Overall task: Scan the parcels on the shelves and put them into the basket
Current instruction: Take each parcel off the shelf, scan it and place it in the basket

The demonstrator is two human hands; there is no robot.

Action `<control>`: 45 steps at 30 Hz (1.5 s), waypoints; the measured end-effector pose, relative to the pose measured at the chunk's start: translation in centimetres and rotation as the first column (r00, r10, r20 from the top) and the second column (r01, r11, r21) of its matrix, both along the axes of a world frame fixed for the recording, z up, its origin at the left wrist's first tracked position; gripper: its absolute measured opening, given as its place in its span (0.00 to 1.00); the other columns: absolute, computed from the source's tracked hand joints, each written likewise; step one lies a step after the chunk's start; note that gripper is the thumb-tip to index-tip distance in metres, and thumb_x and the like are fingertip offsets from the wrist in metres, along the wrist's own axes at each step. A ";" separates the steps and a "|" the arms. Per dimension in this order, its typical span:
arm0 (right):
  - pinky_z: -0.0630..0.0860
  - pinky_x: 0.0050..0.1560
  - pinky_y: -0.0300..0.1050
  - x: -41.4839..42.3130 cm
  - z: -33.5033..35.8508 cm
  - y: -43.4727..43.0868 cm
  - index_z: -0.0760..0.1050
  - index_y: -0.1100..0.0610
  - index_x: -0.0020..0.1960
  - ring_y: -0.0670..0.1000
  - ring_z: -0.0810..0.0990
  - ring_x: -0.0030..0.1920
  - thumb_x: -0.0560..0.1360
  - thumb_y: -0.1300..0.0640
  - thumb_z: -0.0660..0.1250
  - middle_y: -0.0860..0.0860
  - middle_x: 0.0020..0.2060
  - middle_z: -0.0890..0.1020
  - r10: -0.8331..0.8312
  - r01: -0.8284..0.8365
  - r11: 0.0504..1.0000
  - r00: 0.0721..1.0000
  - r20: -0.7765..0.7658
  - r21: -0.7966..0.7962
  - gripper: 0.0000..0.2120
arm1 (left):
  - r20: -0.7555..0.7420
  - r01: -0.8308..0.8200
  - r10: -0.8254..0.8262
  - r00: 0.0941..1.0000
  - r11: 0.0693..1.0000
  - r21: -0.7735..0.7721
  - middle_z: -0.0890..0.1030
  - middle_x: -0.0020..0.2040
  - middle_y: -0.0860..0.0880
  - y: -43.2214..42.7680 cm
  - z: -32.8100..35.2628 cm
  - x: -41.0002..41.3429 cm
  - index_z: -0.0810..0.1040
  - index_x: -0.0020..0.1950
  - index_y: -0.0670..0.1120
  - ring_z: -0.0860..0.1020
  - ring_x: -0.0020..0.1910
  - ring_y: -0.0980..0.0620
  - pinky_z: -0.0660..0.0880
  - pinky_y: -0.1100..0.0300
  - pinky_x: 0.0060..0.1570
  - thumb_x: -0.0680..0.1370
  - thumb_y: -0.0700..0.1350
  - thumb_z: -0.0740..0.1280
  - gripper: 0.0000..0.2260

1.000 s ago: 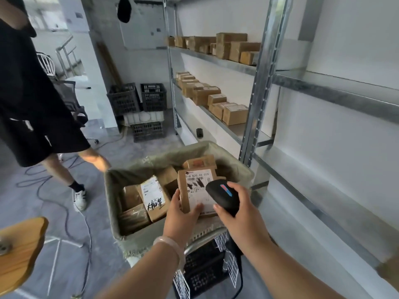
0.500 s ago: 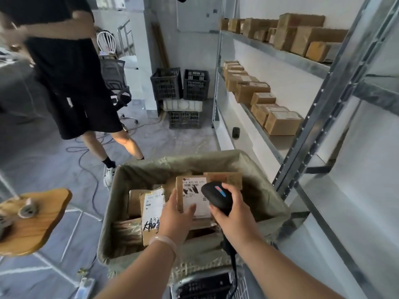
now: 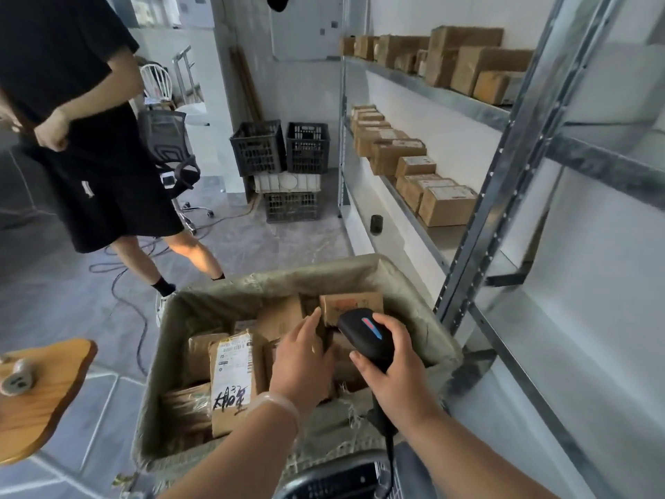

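Grey shelves (image 3: 454, 101) run off at two o'clock. Down at six, over the lined basket (image 3: 280, 282), left hand (image 3: 302, 358) curls round a parcel (image 3: 341, 372), right hand (image 3: 399, 376) clutches the scanner (image 3: 363, 333).

Over the basket (image 3: 414, 282), the left hand (image 3: 302, 358) covers whatever lies under its palm, so whether it grips or merely touches cannot be told. The right hand (image 3: 392, 372) wraps the scanner (image 3: 365, 331) and hides its handle, and the cable (image 3: 389, 448) leaves the picture at the bottom edge. The basket's near rim is lost behind both forearms, a bystander (image 3: 90, 156) is cut off above the shoulders by the top edge, the wooden surface (image 3: 43, 394) is cropped at the left, and labels on the parcels (image 3: 446, 205) along the shelf (image 3: 455, 243) are too small to read.
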State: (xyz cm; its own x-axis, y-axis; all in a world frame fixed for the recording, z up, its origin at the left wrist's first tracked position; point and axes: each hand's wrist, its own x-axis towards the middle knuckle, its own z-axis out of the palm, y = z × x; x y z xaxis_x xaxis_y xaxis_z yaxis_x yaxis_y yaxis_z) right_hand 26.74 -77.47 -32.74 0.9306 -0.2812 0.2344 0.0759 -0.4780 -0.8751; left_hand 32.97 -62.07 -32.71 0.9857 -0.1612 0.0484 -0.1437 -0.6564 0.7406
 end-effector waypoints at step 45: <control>0.76 0.46 0.34 -64.0 6.3 2.9 0.62 0.27 0.59 0.39 0.78 0.52 0.72 0.52 0.74 0.31 0.53 0.76 -0.991 0.994 0.105 0.102 0.088 0.039 0.29 | 0.298 0.980 -0.948 0.111 0.154 0.126 0.69 0.73 0.54 -16.2 6.8 -53.6 0.60 0.78 0.56 0.67 0.72 0.48 0.66 0.51 0.71 0.77 0.56 0.68 0.31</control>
State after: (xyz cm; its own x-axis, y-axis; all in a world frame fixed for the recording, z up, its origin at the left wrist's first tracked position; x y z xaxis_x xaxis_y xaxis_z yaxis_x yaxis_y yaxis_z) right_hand -37.21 -74.61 -26.41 -0.1962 -0.9321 0.3044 -0.4255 -0.1988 -0.8829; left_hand -20.60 -78.29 -25.86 -0.0565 -0.9459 0.3195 -0.7818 0.2410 0.5751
